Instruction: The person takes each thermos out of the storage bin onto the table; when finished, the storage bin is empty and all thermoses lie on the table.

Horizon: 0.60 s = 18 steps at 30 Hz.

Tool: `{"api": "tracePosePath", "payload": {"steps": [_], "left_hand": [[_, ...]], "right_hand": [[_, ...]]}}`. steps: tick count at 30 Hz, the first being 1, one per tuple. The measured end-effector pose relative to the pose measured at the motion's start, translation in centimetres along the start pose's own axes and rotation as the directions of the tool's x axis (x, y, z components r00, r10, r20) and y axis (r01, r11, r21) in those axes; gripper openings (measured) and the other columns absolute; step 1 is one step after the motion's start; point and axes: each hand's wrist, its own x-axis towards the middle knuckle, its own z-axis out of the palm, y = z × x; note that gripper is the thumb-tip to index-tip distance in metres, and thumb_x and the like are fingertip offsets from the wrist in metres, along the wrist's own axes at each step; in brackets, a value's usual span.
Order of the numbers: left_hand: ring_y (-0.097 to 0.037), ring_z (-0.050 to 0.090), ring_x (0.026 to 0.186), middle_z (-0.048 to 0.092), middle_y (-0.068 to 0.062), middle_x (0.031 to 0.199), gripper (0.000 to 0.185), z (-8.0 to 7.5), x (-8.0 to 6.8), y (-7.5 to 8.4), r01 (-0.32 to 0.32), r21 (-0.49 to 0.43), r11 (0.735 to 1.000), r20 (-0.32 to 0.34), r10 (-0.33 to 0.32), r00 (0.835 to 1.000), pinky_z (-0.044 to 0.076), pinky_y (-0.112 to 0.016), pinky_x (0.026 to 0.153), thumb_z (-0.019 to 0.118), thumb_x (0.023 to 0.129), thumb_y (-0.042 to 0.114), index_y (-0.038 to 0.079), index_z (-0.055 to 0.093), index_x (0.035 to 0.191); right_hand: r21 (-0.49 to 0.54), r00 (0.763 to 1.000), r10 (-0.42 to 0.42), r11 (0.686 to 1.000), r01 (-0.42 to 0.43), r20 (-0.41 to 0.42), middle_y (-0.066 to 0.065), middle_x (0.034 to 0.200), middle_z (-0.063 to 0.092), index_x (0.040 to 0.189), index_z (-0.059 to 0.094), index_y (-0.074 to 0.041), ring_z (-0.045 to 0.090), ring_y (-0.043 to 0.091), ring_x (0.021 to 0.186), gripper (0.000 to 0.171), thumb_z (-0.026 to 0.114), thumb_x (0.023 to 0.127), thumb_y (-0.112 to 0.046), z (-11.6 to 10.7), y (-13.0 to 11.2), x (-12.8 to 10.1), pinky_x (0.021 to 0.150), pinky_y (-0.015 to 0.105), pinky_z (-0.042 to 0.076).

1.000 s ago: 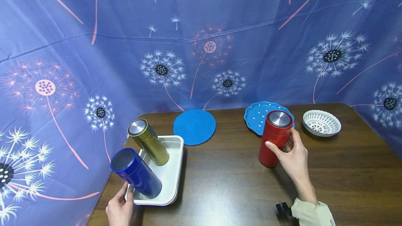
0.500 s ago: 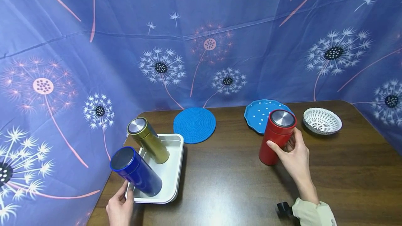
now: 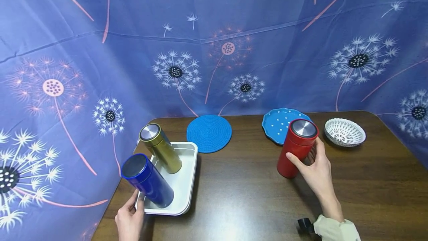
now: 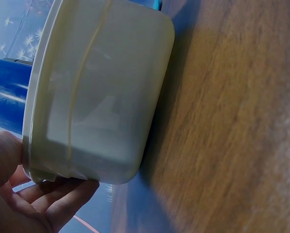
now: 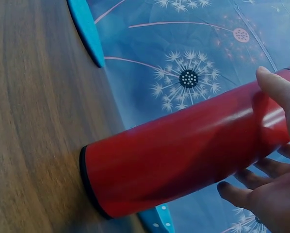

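My left hand (image 3: 129,217) grips the near left corner of a white plastic tub (image 3: 187,181), thumb on the rim and fingers under it, as the left wrist view (image 4: 101,92) shows. Inside the tub stand a blue thermos (image 3: 152,187) and, behind it, a gold thermos (image 3: 164,153) with a steel-topped lid. On the right, my right hand (image 3: 314,172) holds a red thermos (image 3: 294,151) around its upper body, thumb on the near side. In the right wrist view the red thermos (image 5: 174,150) has its black base right at the tabletop.
A round blue woven mat (image 3: 208,133) lies at the back, right of the tub. Behind the red thermos is a blue polka-dot plate (image 3: 275,124), and a white openwork bowl (image 3: 344,132) sits at the back right. A dandelion-print cloth (image 3: 214,10) hangs behind the wooden table (image 3: 240,189).
The head view has shifted slightly. Both hands keep their holds on the tub and the red thermos, whose top has moved a little to the right.
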Motion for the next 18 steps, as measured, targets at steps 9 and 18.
{"api": "tracePosePath", "payload": {"steps": [9,18], "left_hand": [[0.032,0.037,0.071,0.071,-0.022,0.093,0.034,0.0,0.1,-0.1,0.008,-0.08,0.997,0.009,-0.008,1.0,0.033,-0.002,0.062,0.059,0.085,0.005,0.004,0.071,0.117],[0.027,0.042,0.067,0.072,-0.022,0.09,0.034,0.1,0.1,-0.1,0.012,-0.091,0.996,0.009,-0.011,1.0,0.035,-0.006,0.059,0.059,0.085,0.004,0.005,0.071,0.117]], "right_hand": [[-0.008,1.0,0.013,1.0,-0.013,0.012,0.009,0.154,0.037,0.155,0.016,-0.033,0.041,0.03,0.136,0.097,0.078,0.083,-0.014,-0.7,-0.4,-1.5,0.099,0.012,0.036],[-0.047,1.0,0.02,0.999,-0.021,-0.008,0.013,0.155,0.036,0.156,0.009,-0.031,0.041,0.028,0.137,0.105,0.079,0.081,-0.011,-1.1,-0.8,-3.9,0.092,0.005,0.036]]}}
